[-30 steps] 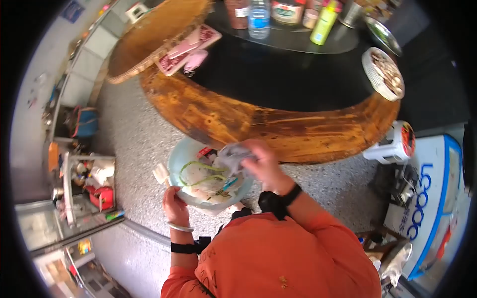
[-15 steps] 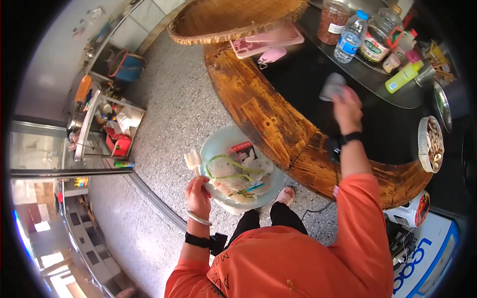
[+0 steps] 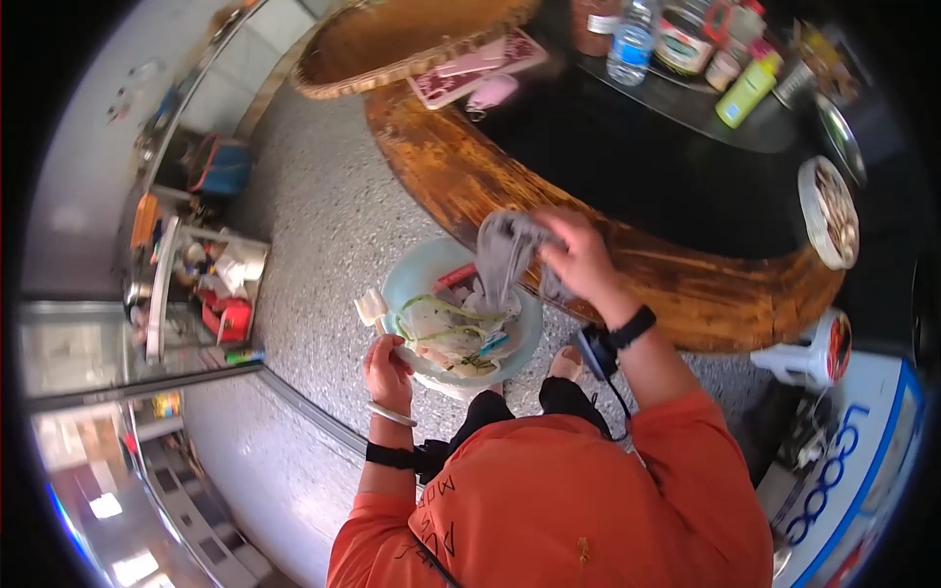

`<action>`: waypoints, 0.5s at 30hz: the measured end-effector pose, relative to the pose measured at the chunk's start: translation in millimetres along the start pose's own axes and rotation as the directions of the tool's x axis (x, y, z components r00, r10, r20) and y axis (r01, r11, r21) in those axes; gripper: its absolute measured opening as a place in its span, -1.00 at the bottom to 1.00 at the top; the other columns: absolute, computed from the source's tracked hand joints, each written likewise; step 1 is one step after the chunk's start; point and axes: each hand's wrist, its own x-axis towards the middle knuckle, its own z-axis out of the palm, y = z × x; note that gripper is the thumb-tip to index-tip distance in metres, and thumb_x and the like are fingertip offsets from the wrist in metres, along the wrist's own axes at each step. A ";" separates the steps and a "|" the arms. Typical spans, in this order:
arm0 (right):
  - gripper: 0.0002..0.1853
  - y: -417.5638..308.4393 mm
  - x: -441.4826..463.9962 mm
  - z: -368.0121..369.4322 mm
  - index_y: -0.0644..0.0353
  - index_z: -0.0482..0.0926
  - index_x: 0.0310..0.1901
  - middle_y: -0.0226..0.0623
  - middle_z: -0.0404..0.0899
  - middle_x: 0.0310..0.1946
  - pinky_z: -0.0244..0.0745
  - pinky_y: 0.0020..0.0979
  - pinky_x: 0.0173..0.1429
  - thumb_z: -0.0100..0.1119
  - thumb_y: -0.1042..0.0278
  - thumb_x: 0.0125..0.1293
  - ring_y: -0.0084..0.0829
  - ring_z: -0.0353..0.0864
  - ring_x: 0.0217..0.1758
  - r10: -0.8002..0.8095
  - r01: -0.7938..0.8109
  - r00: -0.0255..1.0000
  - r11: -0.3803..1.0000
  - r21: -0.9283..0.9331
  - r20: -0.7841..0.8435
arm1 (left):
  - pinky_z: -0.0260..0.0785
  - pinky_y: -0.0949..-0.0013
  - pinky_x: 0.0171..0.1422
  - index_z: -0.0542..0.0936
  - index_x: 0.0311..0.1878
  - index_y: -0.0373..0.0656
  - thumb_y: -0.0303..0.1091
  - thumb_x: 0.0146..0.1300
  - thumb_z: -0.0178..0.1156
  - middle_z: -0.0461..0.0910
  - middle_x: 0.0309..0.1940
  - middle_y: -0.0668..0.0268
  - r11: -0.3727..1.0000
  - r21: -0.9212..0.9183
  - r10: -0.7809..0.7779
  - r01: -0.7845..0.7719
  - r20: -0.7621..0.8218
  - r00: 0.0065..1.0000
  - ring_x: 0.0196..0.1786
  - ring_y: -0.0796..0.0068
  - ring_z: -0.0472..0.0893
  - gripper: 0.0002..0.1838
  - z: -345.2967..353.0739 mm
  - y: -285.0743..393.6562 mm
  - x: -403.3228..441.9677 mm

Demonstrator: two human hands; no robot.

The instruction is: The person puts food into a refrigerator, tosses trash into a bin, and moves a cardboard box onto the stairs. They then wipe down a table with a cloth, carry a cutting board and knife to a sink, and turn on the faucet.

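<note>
My right hand (image 3: pixel 580 257) is closed on a crumpled grey cloth (image 3: pixel 505 250), which hangs over the near wooden edge of the table and the right side of a pale blue-green tub (image 3: pixel 529 333). In the tub lie pale plastic bags (image 3: pixel 431 323), green stalks (image 3: pixel 461 312), a red packet and a small blue piece. My left hand (image 3: pixel 389 372), at the tub's left rim, is closed around the thin handle of a brush-like tool with a white, blocky head (image 3: pixel 371 307). Its exact kind is not clear.
The curved table (image 3: pixel 461 176) has a dark top. On it are a woven basket (image 3: pixel 392 49), a pink tray, a water bottle (image 3: pixel 632 44), jars, a yellow-green bottle (image 3: pixel 749 90) and a round white dish (image 3: pixel 828 214). A shelf rack (image 3: pixel 211 284) stands left.
My right hand has drawn the grey cloth from the dark tabletop back towards me and left, over the table edge beside the tub. My left hand keeps its hold; the view has shifted.
</note>
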 end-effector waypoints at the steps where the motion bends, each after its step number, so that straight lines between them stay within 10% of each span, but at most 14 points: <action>1: -0.65 9.2 -8.7 0.0 0.22 0.48 -0.13 -0.18 0.48 -0.15 0.34 -0.31 0.03 0.11 0.46 -0.05 -0.21 0.43 -0.05 0.004 -0.006 1.000 0.991 -0.132 -0.013 | 0.09 0.57 -0.69 0.50 -0.51 -0.23 -0.33 0.12 0.01 0.34 -0.76 0.38 1.000 0.014 0.000 -0.001 0.045 0.999 -0.77 0.62 0.25 -0.80 -1.0 -0.4 2.5; 6: -0.69 -21.9 -104.9 45.5 0.19 0.51 -0.21 -0.21 0.51 -0.25 0.37 -0.35 -0.06 0.15 0.35 -0.06 -0.27 0.48 -0.17 0.018 -0.017 1.000 0.997 -0.081 0.010 | 0.13 0.55 -0.60 0.48 -0.55 -0.15 -0.33 0.05 0.04 0.33 -0.68 0.43 0.960 -0.028 -0.263 0.278 0.242 0.934 -0.65 0.61 0.27 -0.85 -28.3 -16.7 36.5; 7: -0.67 -33.3 -132.0 51.5 0.18 0.49 -0.16 -0.21 0.52 -0.28 0.38 -0.37 -0.11 0.14 0.34 -0.04 -0.33 0.49 -0.22 0.241 -0.247 0.968 0.962 0.118 0.063 | 0.17 0.54 -0.55 0.47 -0.53 -0.11 -0.30 0.06 0.01 0.36 -0.61 0.44 0.988 0.139 -0.113 0.072 0.315 0.942 -0.55 0.62 0.31 -0.85 -27.0 -14.2 32.1; 9: -0.65 -47.4 -187.4 59.5 0.17 0.48 -0.12 -0.21 0.53 -0.31 0.39 -0.40 -0.15 0.12 0.33 -0.01 -0.40 0.50 -0.28 0.513 -0.499 0.857 0.810 0.307 0.039 | 0.24 0.52 -0.47 0.45 -0.46 -0.10 -0.28 0.11 -0.06 0.38 -0.54 0.41 0.947 0.130 -0.322 0.294 0.390 0.863 -0.45 0.58 0.37 -0.84 -47.4 -23.7 49.1; 12: -0.57 -70.6 -261.1 60.1 0.14 0.41 0.00 -0.24 0.55 -0.35 0.40 -0.43 -0.19 0.08 0.31 0.03 -0.48 0.51 -0.30 0.660 -0.575 0.719 0.741 0.346 -0.218 | 0.20 0.53 -0.49 0.41 -0.49 -0.08 -0.23 0.14 -0.08 0.35 -0.59 0.46 0.916 0.296 -0.395 0.272 0.536 0.747 -0.52 0.60 0.34 -0.81 -41.7 -1.9 44.8; 14: -0.50 -108.7 -294.5 43.6 0.06 0.35 0.08 -0.27 0.56 -0.38 0.42 -0.43 -0.24 0.07 0.31 0.02 -0.49 0.52 -0.36 0.914 -0.731 0.386 0.386 0.562 -0.125 | 0.15 0.55 -0.55 0.42 -0.49 -0.09 -0.24 0.13 -0.06 0.34 -0.61 0.47 0.909 0.408 -0.352 0.091 0.632 0.691 -0.58 0.62 0.31 -0.82 -35.2 16.2 41.5; 15: -0.47 -93.0 -338.8 44.0 0.00 0.33 0.12 -0.27 0.56 -0.37 0.44 -0.44 -0.30 0.05 0.32 0.01 -0.49 0.53 -0.39 0.896 -0.759 0.367 0.443 0.478 -0.249 | 0.15 0.55 -0.55 0.42 -0.49 -0.09 -0.24 0.13 -0.06 0.34 -0.61 0.47 0.904 0.421 -0.366 0.081 0.661 0.655 -0.58 0.62 0.31 -0.82 -28.5 -6.7 29.0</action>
